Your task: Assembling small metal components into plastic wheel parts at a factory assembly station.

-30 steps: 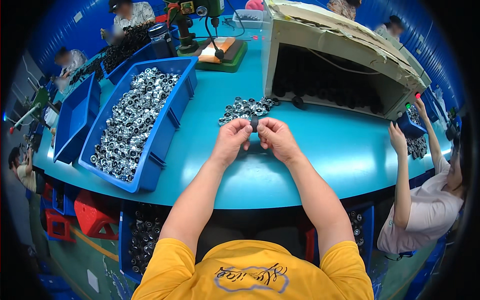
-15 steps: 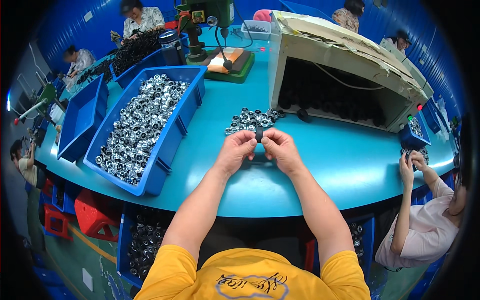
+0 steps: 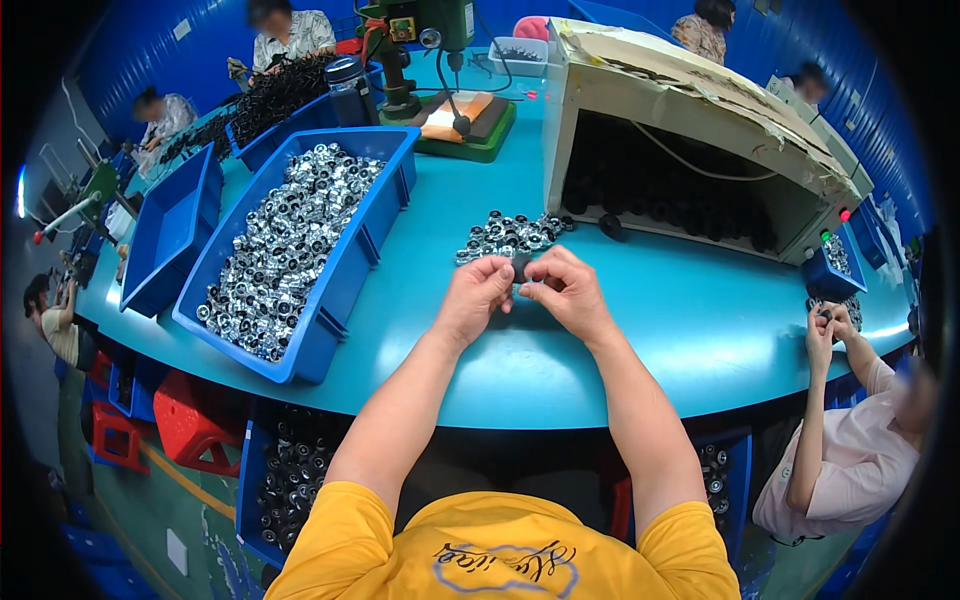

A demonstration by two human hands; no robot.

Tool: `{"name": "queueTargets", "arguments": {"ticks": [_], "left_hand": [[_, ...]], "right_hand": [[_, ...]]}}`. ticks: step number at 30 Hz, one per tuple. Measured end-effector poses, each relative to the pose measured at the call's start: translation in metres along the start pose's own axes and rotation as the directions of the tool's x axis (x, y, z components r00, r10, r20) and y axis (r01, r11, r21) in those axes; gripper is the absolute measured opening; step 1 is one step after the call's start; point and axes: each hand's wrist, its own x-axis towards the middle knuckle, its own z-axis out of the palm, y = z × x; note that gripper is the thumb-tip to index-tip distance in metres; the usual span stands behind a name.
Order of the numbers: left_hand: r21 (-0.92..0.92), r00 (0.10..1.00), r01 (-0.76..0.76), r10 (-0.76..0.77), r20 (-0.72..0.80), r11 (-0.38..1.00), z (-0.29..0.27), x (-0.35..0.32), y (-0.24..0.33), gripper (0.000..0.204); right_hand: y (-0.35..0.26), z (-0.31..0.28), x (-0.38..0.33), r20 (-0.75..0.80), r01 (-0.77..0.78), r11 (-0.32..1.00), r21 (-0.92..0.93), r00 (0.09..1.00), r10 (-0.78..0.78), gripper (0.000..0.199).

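Note:
Over the turquoise table, my left hand (image 3: 476, 297) and my right hand (image 3: 570, 296) meet, thumbs and fingers pinched. Between their fingertips is a small black ring-like part (image 3: 520, 266), partly covered by the fingers; its finer detail is too small to make out. Just beyond my hands lies a loose pile of shiny metal wheel hubs with dark centres (image 3: 508, 232). A single black ring (image 3: 610, 227) rests by the opening of a pale box (image 3: 556, 130), whose dark inside holds many black rings.
On the left stands a large blue bin (image 3: 330, 330) full of metal hubs, beside another blue bin (image 3: 172, 228). A green drill press (image 3: 455, 35) is at the back. Co-workers sit around; one at right (image 3: 840, 455) handles parts. Bins of wheels (image 3: 285, 480) stand below the table.
The black part has turned between my fingers, no longer edge-on. My right hand has shifted its grip, its fingers more bent. The whole view has moved slightly.

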Motion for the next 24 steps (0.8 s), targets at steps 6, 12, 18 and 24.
{"name": "queueTargets", "arguments": {"ticks": [6, 12, 18, 24], "left_hand": [[-0.015, 1.0, 0.02, -0.02, 0.013, 1.0, 0.004, -0.001, 0.006, 0.028], [0.094, 1.0, 0.021, -0.022, 0.01, 0.995, 0.001, -0.003, 0.005, 0.031], [0.083, 1.0, 0.005, -0.005, -0.007, 0.997, 0.002, 0.0, 0.002, 0.031], [0.136, 0.999, -0.034, 0.036, -0.009, 0.99, 0.004, 0.0, 0.002, 0.03]], "right_hand": [[-0.01, 0.002, -0.001, 0.007, 0.055, 0.99, -0.128, 0.999, -0.054, 0.021], [-0.011, 0.006, -0.002, 0.064, -0.109, 0.994, 0.015, 0.992, 0.108, 0.022], [0.001, 0.012, -0.003, 0.064, -0.175, 0.965, 0.197, 0.984, 0.165, 0.02], [0.005, 0.011, -0.003, 0.229, -0.488, 0.69, 0.535, 0.87, 0.437, 0.016]]}}
